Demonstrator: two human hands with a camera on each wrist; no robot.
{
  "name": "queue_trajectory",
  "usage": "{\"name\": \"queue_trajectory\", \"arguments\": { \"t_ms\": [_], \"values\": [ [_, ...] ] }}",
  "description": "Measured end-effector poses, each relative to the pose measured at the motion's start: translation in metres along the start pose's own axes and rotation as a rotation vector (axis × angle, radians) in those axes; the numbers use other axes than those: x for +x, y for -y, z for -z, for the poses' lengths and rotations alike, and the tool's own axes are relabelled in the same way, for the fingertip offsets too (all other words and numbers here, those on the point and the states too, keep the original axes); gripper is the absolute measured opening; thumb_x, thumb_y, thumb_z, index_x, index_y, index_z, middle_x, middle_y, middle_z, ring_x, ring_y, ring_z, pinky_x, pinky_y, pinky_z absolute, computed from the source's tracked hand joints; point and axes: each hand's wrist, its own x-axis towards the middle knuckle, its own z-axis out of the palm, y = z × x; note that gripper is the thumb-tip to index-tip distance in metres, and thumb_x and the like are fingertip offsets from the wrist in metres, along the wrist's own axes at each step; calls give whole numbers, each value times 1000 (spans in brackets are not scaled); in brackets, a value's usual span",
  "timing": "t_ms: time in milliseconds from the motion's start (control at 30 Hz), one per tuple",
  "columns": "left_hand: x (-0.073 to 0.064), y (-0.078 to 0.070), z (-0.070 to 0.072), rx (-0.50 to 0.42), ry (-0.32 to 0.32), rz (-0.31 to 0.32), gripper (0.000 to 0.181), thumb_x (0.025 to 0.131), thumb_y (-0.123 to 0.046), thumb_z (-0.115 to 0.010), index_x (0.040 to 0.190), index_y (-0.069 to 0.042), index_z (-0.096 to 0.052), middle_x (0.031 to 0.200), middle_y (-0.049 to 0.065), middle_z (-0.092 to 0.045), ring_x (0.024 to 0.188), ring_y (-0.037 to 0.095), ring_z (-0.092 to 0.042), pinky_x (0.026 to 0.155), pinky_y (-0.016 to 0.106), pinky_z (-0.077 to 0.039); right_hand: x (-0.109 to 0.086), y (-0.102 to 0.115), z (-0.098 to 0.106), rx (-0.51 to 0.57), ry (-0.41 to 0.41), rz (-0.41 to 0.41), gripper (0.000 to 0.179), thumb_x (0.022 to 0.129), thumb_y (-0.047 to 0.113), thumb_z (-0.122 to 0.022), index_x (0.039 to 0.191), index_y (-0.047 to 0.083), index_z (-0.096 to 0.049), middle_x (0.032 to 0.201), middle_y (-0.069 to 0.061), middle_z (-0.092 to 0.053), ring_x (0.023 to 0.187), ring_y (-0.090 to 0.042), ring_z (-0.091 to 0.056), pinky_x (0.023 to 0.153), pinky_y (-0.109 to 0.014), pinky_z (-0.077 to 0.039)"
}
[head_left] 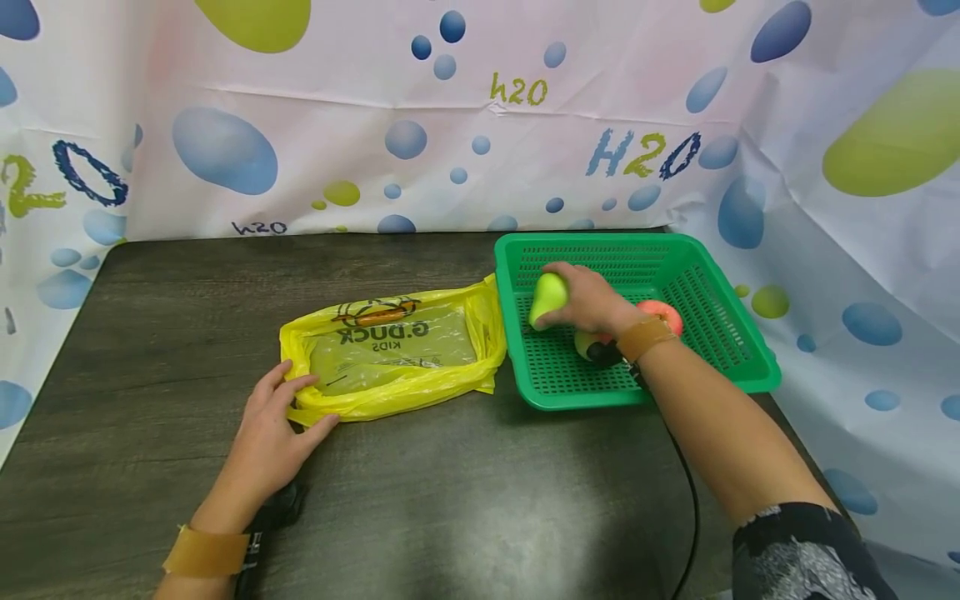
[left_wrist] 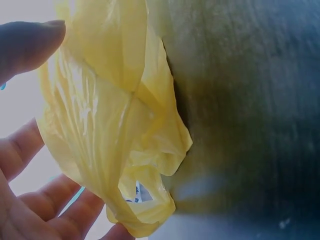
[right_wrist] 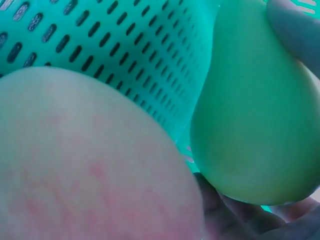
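In the green basket (head_left: 536,390), my right hand (head_left: 592,302) grips a green pear (head_left: 550,293) between thumb and fingers. The right wrist view shows the pear (right_wrist: 255,110) upright, fingers under its wide end. Close beside it is a pale fruit with pink blotches (right_wrist: 90,160). A pinkish-red fruit (head_left: 662,314) shows past my wrist, and a pale yellowish one (head_left: 587,340) is partly hidden under it. My left hand (head_left: 270,433) touches the near left edge of a yellow plastic bag (head_left: 405,402), fingers and thumb spread. The bag lies with its mouth spread wide.
The basket stands at the right of the dark wood-grain table (head_left: 172,333), against the bag's right end. A black cable (head_left: 693,508) runs from my right wrist down the table. A white sheet with coloured dots (head_left: 330,150) hangs behind and at the sides.
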Motion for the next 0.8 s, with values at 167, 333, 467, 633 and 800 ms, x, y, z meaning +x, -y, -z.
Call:
{"name": "queue_trajectory", "arguments": {
  "t_ms": [167, 333, 467, 633, 800],
  "values": [
    [-2, 3, -1, 2, 8, 7, 56, 92, -18, -79, 137, 7, -57, 159, 37, -24, 144, 59, -23, 109, 77, -26, -7, 3, 8, -2, -36, 4, 92, 85, 33, -86, 158, 7, -37, 143, -26, -49, 116, -42, -51, 93, -57, -49],
    [-3, 4, -1, 4, 4, 5, 53, 92, -18, -80, 134, 7, -60, 158, 37, -25, 143, 57, -27, 109, 75, -29, -12, 7, 16, -4, -49, 15, 91, 86, 34, -85, 158, 6, -37, 143, -27, -48, 116, -43, -51, 93, -59, -48],
    [-4, 5, -1, 5, 7, 7, 51, 92, -19, -80, 132, 7, -62, 159, 35, -25, 143, 56, -28, 109, 73, -31, -17, 8, 22, -7, -64, 17, 91, 86, 34, -86, 157, 6, -38, 144, -26, -48, 116, -43, -50, 94, -59, -47],
    [-3, 4, -1, 12, 5, -2, 50, 92, -19, -80, 132, 7, -63, 159, 33, -27, 144, 54, -28, 109, 73, -31, -26, 13, 35, 10, -110, 19, 92, 86, 33, -86, 158, 6, -36, 146, -25, -47, 115, -43, -50, 93, -59, -47],
    [-2, 3, -1, 7, -1, -21, 48, 92, -18, -80, 131, 7, -63, 158, 33, -29, 143, 55, -30, 108, 73, -32, -35, 21, 53, 42, -169, 30, 94, 87, 36, -85, 160, 8, -34, 144, -22, -48, 114, -42, -51, 92, -58, -47]
  ]
}}
